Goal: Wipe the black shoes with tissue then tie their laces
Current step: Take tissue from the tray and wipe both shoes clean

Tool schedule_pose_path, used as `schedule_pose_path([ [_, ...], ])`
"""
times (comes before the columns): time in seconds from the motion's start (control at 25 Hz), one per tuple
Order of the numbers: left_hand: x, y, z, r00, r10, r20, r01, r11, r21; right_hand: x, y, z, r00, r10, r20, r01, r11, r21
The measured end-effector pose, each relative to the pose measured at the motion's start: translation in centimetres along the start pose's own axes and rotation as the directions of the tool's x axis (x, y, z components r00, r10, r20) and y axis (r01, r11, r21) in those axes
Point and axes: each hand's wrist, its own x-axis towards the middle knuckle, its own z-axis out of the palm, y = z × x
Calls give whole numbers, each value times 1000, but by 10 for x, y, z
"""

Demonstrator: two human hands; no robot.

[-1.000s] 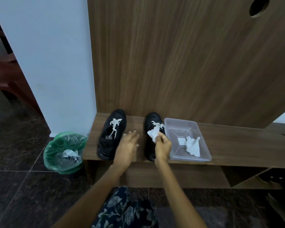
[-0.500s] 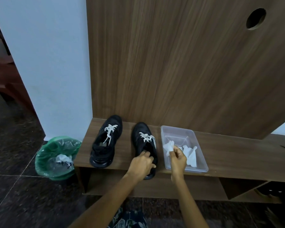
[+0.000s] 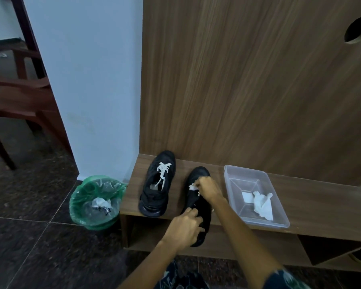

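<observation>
Tissue [image 3: 193, 187] now on shoe [image 3: 198, 203], right-hand fingers [image 3: 202, 181] pinching it.

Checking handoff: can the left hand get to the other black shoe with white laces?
Probably yes: the left hand steadies the nearer shoe's heel; the other black shoe with white laces sits uncovered alongside.

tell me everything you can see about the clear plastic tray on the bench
The clear plastic tray is a shallow rectangular tub with sloped walls and a rolled rim. It sits flat on the wooden bench, right of the two black shoes, near the front edge. Inside lie a folded white square and a crumpled white tissue. Neither hand touches it.
</observation>
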Motion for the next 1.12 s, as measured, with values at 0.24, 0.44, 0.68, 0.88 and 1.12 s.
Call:
schedule_pose_path([
  [0.24, 4, -6, 2, 998, 59, -33, -58, 998, 29, 30, -11, -4, 987, -1, 161, 23, 990, -138],
  [0.44, 4, -11, 13, 979, 157, -129, -153, 987, 41, 33, -29, -36, 911, -59, 408, 157, 965, -210],
  [0.68, 12, -11, 13, 969, 198, -149, -194, 980, 40, 15, -16, -30, 942, -185, 280, 228, 966, -126],
  [0.88, 16, -15, 17, 976, 150, -155, -150, 989, 15, 10, 10, -55, 976, -106, 190, 96, 994, 57],
  [1.12, 20, -21, 24, 966, 167, -199, -168, 986, 11, -20, 29, 7, 991, 134, -28, -106, 880, 463],
])
